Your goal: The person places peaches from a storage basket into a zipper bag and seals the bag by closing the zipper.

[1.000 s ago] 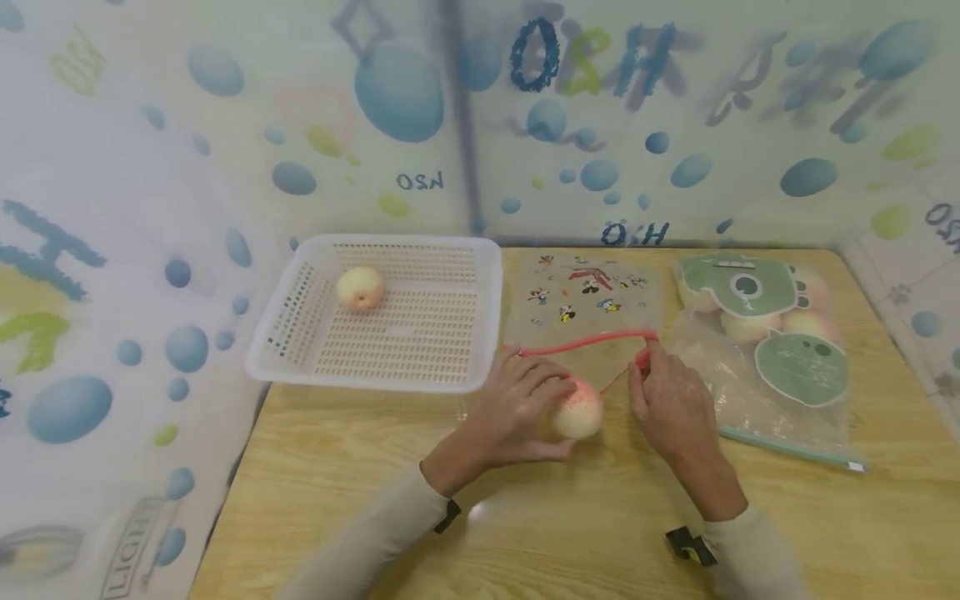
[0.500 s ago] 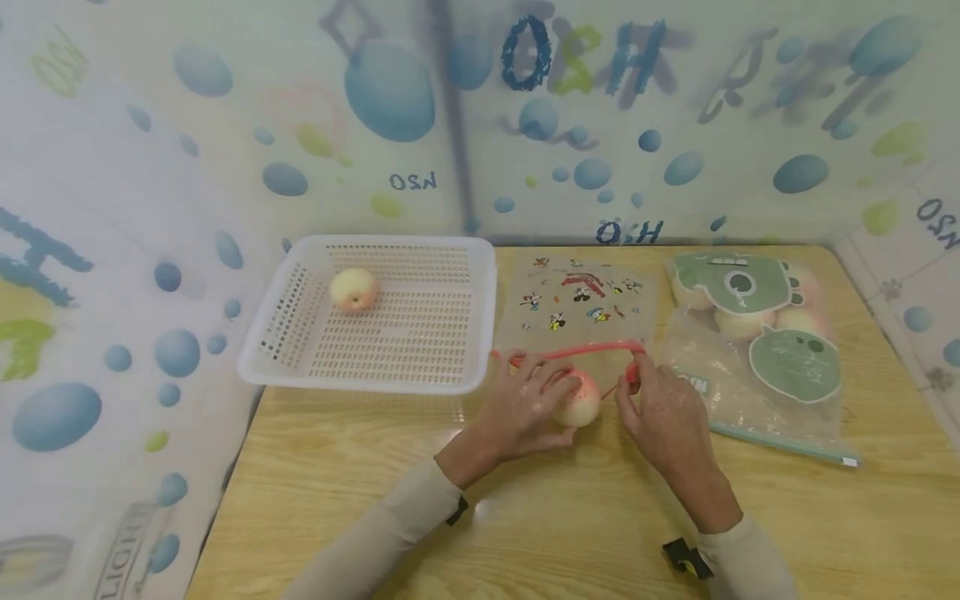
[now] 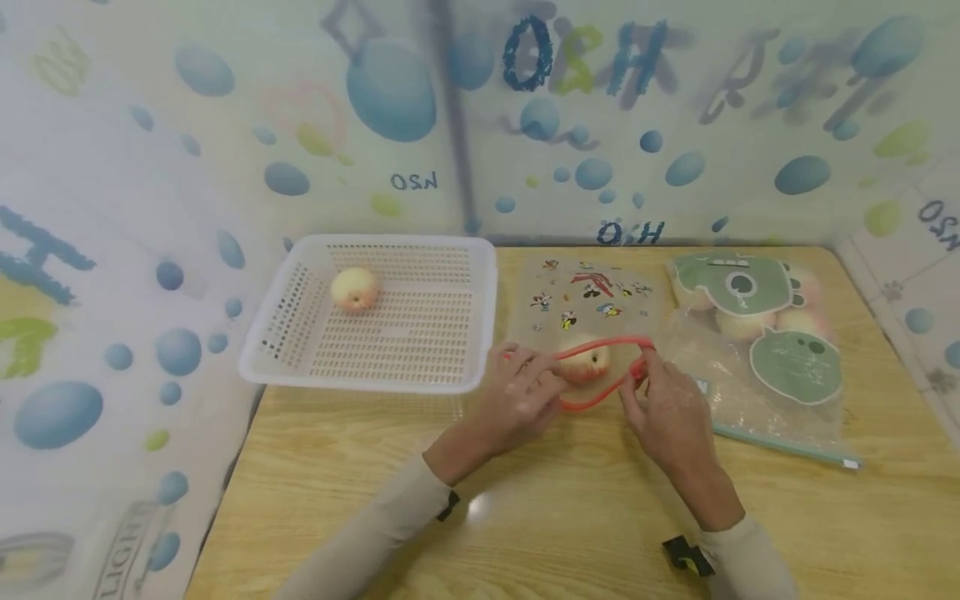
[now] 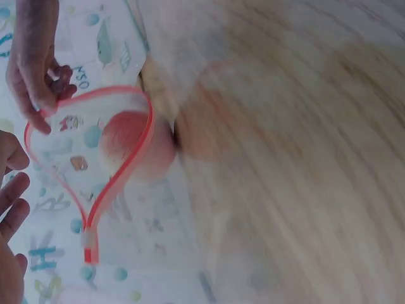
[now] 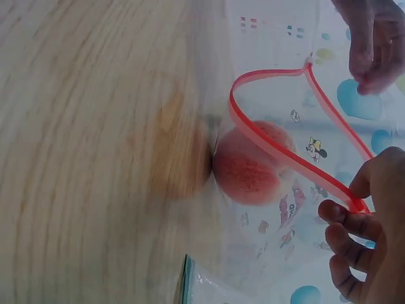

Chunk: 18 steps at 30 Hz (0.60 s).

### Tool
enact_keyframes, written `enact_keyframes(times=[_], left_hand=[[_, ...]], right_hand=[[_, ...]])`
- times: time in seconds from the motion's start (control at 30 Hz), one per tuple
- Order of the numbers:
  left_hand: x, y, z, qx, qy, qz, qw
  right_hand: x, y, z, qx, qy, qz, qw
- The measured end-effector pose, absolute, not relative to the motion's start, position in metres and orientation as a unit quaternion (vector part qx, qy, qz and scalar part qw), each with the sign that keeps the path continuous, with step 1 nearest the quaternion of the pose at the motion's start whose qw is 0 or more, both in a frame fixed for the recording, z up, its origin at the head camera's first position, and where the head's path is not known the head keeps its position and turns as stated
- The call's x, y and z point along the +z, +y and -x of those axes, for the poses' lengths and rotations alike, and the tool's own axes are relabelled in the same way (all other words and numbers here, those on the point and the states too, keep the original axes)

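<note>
A clear zip bag (image 3: 543, 321) with cartoon prints and a red zip edge lies at the middle of the table, its mouth spread wide. Inside it, just past the mouth, sits a pink and cream peach (image 3: 588, 364), also plain in the right wrist view as a peach (image 5: 243, 171) behind the red edge. My right hand (image 3: 671, 412) pinches the right end of that edge between thumb and forefinger. Near the left end is my left hand (image 3: 517, 396), fingers loosely bent; in the left wrist view this left hand (image 4: 11, 209) stands apart from the bag and holds nothing.
To the left a white perforated basket (image 3: 480, 333) holds one peach (image 3: 355, 290). On the right lies a green-printed zip bag (image 3: 795, 417) with several peaches in it. The wooden table (image 3: 570, 517) meets patterned walls at the back and sides.
The peach has gone from my left hand through the red-edged mouth into the clear bag. My left hand has let go of it, while the right keeps its pinch on the edge.
</note>
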State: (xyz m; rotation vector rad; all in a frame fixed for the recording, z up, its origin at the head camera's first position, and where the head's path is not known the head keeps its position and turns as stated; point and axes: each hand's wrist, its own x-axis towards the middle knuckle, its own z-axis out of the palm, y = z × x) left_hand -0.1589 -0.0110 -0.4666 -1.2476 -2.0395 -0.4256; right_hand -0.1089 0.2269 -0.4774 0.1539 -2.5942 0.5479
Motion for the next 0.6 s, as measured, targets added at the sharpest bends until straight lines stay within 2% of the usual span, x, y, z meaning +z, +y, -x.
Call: enact_keyframes(times=[0.33, 0.47, 0.6], left_hand=[[-0.45, -0.07, 0.175, -0.161, -0.816, 0.402, 0.384], [-0.443, -0.1, 0.188, -0.133, -0.856, 0.361, 0.347], [-0.434, -0.128, 0.206, -0.075, -0.909, 0.313, 0.265]], right_hand=[[-0.47, 0.225, 0.114, 0.245, -0.931, -0.062, 0.265], [-0.471, 0.225, 0.114, 0.247, -0.931, -0.061, 0.26], [-0.472, 0.226, 0.11, 0.248, -0.934, -0.046, 0.252]])
